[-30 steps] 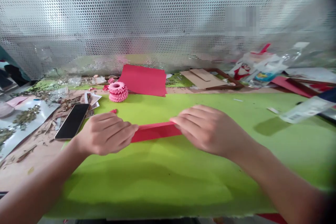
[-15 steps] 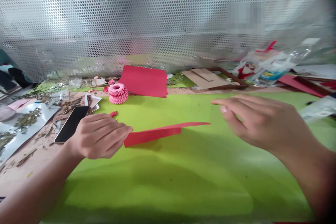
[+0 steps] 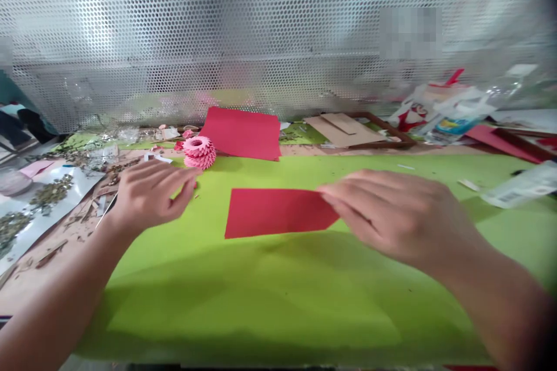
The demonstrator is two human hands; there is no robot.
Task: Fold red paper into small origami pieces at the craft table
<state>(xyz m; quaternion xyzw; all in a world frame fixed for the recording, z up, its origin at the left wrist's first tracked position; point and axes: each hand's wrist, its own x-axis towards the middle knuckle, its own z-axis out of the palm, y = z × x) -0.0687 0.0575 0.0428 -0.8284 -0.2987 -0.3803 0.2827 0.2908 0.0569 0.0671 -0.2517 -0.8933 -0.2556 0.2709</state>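
Observation:
A red rectangular piece of paper is raised a little above the lime green work surface, its right end pinched by my right hand. My left hand is empty, thumb and fingers apart, off to the left of the paper. Just beyond its fingertips stands a pink layered paper rosette. Behind the rosette lies a larger red sheet.
A perforated metal panel rises at the back. Brown card pieces lie in a frame behind. Plastic bags and a clear packet are at right. Dried plant bits on a white sheet are at left.
My left hand has let go of the red paper and moved up and left, opening. My right hand has come left and taken the paper's right end; its face now shows more fully.

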